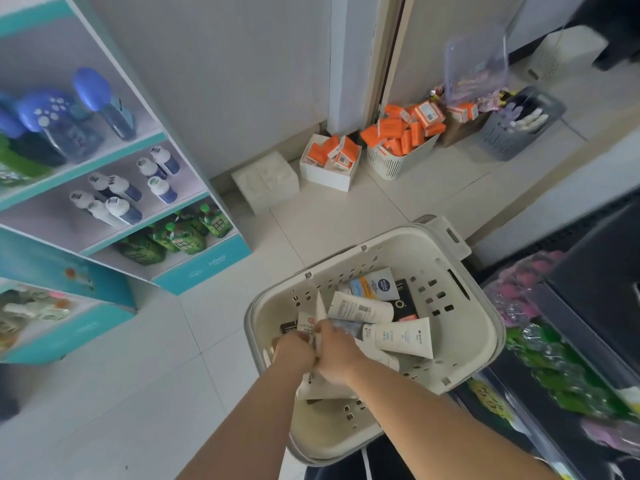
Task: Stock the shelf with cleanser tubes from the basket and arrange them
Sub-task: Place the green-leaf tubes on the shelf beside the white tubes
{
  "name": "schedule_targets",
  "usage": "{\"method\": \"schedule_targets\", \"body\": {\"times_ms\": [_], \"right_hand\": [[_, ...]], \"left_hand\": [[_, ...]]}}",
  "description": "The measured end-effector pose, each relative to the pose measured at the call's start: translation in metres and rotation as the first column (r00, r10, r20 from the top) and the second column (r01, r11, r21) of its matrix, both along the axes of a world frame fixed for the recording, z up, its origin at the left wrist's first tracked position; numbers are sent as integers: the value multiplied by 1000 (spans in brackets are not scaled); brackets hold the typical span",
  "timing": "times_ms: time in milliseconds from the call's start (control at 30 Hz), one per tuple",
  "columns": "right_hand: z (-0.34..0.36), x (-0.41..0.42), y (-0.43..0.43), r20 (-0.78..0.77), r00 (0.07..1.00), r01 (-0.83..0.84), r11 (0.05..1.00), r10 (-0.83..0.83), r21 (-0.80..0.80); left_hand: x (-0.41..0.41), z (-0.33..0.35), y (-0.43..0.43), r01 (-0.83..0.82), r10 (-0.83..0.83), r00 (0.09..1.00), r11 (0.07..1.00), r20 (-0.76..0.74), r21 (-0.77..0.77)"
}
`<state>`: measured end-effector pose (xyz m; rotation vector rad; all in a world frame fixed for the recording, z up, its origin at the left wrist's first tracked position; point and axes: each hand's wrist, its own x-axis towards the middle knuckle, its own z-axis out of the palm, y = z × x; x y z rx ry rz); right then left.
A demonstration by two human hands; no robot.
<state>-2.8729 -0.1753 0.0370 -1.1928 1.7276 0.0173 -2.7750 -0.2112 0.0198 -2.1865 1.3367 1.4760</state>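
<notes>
A cream plastic basket (pixel 481 327) sits on the floor in front of me, holding several cleanser tubes (pixel 401 336), mostly white, plus a dark one. Both my hands are inside its left part. My left hand (pixel 292 348) and my right hand (pixel 334 353) meet around a bunch of white tubes (pixel 317 315) and grip them together; more white tubes show under my wrists. The teal-edged shelf (pixel 138 147) stands at the left with bottles on its levels.
On the shelf stand blue bottles, white bottles and green pouches. Against the back wall are a white box and a bin of orange boxes (pixel 398 133), a grey basket (pixel 519 123) and a white tissue box (pixel 265 181). A dark display with wrapped goods runs along the right.
</notes>
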Motion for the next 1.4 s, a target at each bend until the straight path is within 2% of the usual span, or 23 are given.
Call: {"method": "schedule_targets", "body": {"times_ms": [133, 267, 333, 433, 567, 667, 733, 800, 967, 1133, 1200, 1400], "right_hand": [[0, -8, -4, 83, 975, 205, 978, -208, 43], [16, -25, -18, 193, 857, 420, 865, -478, 275], [27, -40, -20, 240, 807, 439, 819, -540, 369], [43, -60, -9, 366, 739, 419, 812, -565, 407], [76, -85, 7, 530, 582, 523, 783, -616, 336], [94, -110, 14, 613, 396, 660, 676, -684, 327], [111, -123, 19, 649, 340, 737, 622, -680, 266], [133, -135, 26, 691, 324, 795, 582, -646, 171], [199, -170, 64, 696, 374, 879, 474, -612, -56], [258, -213, 123, 810, 300, 937, 316, -504, -150], [279, -229, 150, 821, 296, 952, 223, -488, -210], [328, -268, 237, 872, 307, 947, 25, -381, -322]], "left_hand": [[-3, 2, 2, -101, 100, 994, 995, -47, -8], [-1, 14, -2, -287, 309, 930, 948, -198, 135], [1, 21, 0, -340, 395, 873, 913, -287, 223], [-4, 41, 3, -306, 408, 811, 906, -418, 291], [-16, 77, 0, -207, 302, 715, 953, -630, 222], [-30, 107, -8, -145, 195, 639, 981, -744, 133], [-46, 128, -13, -117, 124, 582, 991, -804, 68], [-65, 152, -14, -76, 55, 516, 997, -855, 18], [-120, 211, -3, 96, -129, 342, 990, -931, -101], [-175, 268, 31, 203, -243, 201, 958, -949, -202], [-198, 287, 51, 255, -288, 150, 936, -946, -244], [-264, 338, 124, 365, -438, 7, 838, -899, -405]]}}
